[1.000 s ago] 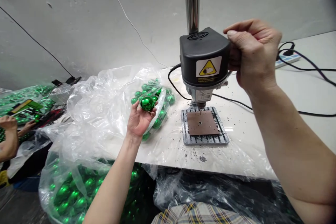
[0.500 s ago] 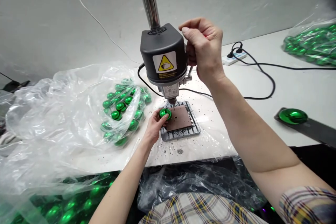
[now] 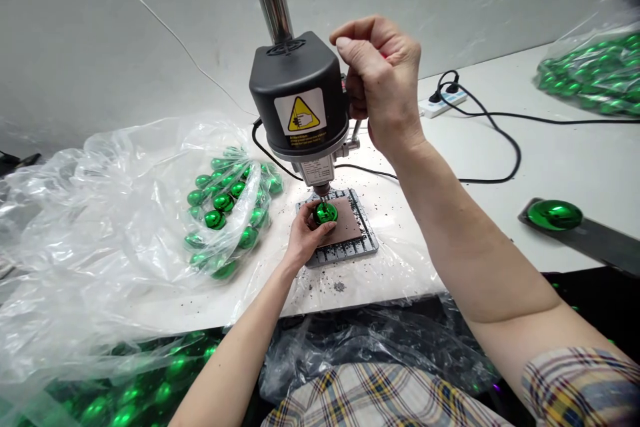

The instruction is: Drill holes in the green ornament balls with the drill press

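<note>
A small bench drill press (image 3: pixel 299 103) with a black motor head stands on the white table (image 3: pixel 550 153). My left hand (image 3: pixel 306 238) is closed round a shiny green ball (image 3: pixel 325 213), holding it on the brown pad of the drill's base plate (image 3: pixel 350 243), right under the drill bit. My right hand (image 3: pixel 380 83) is closed on the drill's feed handle at the right side of the head; the handle itself is mostly hidden by my fingers.
A clear plastic bag (image 3: pixel 125 213) with several green balls lies left of the drill. Another bag of green balls (image 3: pixel 595 77) sits far right. A green half-shell (image 3: pixel 554 214) rests on a dark bar at right. Power strip (image 3: pixel 443 104) and cables lie behind. Dark chips litter the table.
My left hand carried the green ball from beside the bag onto the drill's base plate, under the bit. The view swung right. My right hand stayed on the handle.
</note>
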`<action>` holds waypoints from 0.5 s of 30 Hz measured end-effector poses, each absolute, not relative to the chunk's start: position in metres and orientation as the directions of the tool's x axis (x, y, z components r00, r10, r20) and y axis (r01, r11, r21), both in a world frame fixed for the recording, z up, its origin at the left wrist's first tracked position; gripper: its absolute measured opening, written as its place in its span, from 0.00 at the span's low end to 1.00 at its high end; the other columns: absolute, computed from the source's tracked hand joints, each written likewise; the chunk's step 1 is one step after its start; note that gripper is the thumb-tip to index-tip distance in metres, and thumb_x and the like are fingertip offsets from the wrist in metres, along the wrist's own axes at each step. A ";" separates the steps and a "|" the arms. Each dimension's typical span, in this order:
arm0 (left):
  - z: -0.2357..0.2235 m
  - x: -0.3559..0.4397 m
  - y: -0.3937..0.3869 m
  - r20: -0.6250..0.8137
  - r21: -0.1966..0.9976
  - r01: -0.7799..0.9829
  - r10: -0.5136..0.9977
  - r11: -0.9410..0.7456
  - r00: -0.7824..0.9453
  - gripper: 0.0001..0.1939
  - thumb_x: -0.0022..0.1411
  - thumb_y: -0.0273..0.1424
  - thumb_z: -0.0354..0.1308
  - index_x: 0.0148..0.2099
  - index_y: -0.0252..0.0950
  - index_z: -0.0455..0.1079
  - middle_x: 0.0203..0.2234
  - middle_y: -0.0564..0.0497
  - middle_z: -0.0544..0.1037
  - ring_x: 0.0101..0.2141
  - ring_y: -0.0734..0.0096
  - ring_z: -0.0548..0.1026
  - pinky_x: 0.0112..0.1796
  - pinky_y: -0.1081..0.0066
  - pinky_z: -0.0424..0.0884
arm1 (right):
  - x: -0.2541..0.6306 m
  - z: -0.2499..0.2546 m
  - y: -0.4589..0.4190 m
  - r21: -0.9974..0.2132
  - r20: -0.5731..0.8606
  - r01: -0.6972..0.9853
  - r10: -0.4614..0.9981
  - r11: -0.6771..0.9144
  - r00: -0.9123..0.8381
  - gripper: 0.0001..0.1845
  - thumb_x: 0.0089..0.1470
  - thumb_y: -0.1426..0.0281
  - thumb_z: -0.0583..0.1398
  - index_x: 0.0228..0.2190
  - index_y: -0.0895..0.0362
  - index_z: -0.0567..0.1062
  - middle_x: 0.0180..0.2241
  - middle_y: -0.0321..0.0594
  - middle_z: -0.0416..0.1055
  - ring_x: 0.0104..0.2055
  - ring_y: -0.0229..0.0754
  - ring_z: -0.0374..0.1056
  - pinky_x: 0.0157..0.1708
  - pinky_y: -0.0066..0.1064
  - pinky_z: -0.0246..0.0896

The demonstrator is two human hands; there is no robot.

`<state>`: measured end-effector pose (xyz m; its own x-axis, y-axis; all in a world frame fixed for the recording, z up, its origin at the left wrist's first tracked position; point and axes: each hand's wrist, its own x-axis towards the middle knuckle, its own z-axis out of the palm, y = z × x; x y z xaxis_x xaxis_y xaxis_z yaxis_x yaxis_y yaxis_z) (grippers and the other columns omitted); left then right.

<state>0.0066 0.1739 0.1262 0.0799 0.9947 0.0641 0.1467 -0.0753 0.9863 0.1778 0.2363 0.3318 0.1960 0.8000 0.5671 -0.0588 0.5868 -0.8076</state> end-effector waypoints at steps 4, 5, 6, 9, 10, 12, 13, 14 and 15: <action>0.121 0.010 0.171 0.105 0.940 0.316 0.990 -0.130 0.093 0.30 0.50 0.39 0.73 0.54 0.38 0.71 0.37 0.49 0.77 0.30 0.71 0.69 0.31 0.70 0.68 | 0.179 0.332 0.234 -0.798 0.595 0.008 0.785 0.603 0.176 0.07 0.64 0.64 0.60 0.33 0.52 0.69 0.20 0.30 0.55 0.21 0.34 0.57 0.19 0.27 0.56; 0.120 0.011 0.171 0.102 0.933 0.337 0.990 -0.128 0.095 0.31 0.51 0.40 0.73 0.55 0.38 0.70 0.37 0.50 0.77 0.30 0.71 0.69 0.31 0.70 0.67 | 0.178 0.333 0.232 -0.804 0.580 -0.020 0.791 0.594 0.196 0.06 0.64 0.68 0.58 0.32 0.53 0.69 0.20 0.30 0.56 0.20 0.34 0.56 0.17 0.27 0.54; 0.119 0.011 0.170 0.096 0.931 0.343 0.991 -0.123 0.096 0.31 0.51 0.40 0.72 0.55 0.37 0.70 0.37 0.50 0.76 0.30 0.70 0.69 0.31 0.70 0.67 | 0.177 0.334 0.230 -0.811 0.561 -0.051 0.799 0.583 0.214 0.07 0.64 0.71 0.57 0.31 0.54 0.69 0.21 0.31 0.56 0.19 0.33 0.54 0.16 0.27 0.51; 0.119 0.011 0.170 0.084 0.943 0.314 0.991 -0.111 0.101 0.32 0.51 0.39 0.73 0.56 0.37 0.69 0.38 0.49 0.77 0.32 0.68 0.71 0.33 0.69 0.69 | 0.175 0.337 0.225 -0.823 0.528 -0.103 0.819 0.559 0.223 0.08 0.63 0.74 0.57 0.30 0.54 0.69 0.20 0.30 0.57 0.17 0.32 0.51 0.12 0.28 0.44; 0.119 0.011 0.170 0.086 0.944 0.310 0.991 -0.114 0.103 0.32 0.50 0.39 0.73 0.56 0.37 0.69 0.38 0.49 0.77 0.33 0.68 0.72 0.34 0.69 0.69 | 0.175 0.338 0.224 -0.822 0.529 -0.106 0.820 0.559 0.219 0.08 0.63 0.74 0.57 0.30 0.54 0.69 0.19 0.29 0.56 0.16 0.32 0.50 0.12 0.27 0.43; 0.117 0.011 0.171 0.091 0.941 0.318 0.991 -0.119 0.103 0.32 0.50 0.38 0.73 0.56 0.37 0.69 0.39 0.49 0.77 0.33 0.68 0.72 0.35 0.68 0.69 | 0.175 0.338 0.222 -0.812 0.541 -0.115 0.812 0.572 0.219 0.08 0.63 0.73 0.57 0.30 0.54 0.69 0.18 0.29 0.54 0.16 0.32 0.49 0.11 0.27 0.42; 0.117 0.010 0.171 0.094 0.937 0.326 0.990 -0.123 0.103 0.32 0.50 0.38 0.73 0.56 0.37 0.70 0.40 0.48 0.77 0.33 0.67 0.73 0.35 0.68 0.70 | 0.175 0.337 0.221 -0.805 0.549 -0.124 0.808 0.580 0.213 0.08 0.63 0.72 0.57 0.30 0.54 0.69 0.18 0.28 0.53 0.15 0.32 0.49 0.11 0.27 0.42; 0.116 0.010 0.172 0.101 0.935 0.331 0.990 -0.130 0.101 0.32 0.50 0.38 0.73 0.56 0.37 0.70 0.40 0.48 0.77 0.34 0.67 0.73 0.36 0.68 0.70 | 0.176 0.335 0.220 -0.798 0.557 -0.132 0.804 0.588 0.209 0.07 0.63 0.72 0.58 0.30 0.54 0.69 0.18 0.28 0.53 0.15 0.32 0.49 0.12 0.27 0.42; 0.115 0.010 0.172 0.110 0.933 0.333 0.989 -0.138 0.101 0.32 0.50 0.38 0.73 0.56 0.37 0.70 0.41 0.48 0.78 0.35 0.66 0.73 0.37 0.68 0.70 | 0.177 0.333 0.219 -0.787 0.572 -0.140 0.795 0.602 0.202 0.06 0.62 0.72 0.58 0.31 0.54 0.69 0.17 0.28 0.53 0.15 0.32 0.49 0.12 0.27 0.42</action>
<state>0.0096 0.1721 0.1152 0.1010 0.9888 0.1099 0.3328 -0.1377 0.9329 0.1767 0.2190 0.3331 0.2023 0.7949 0.5720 -0.1395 0.6015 -0.7866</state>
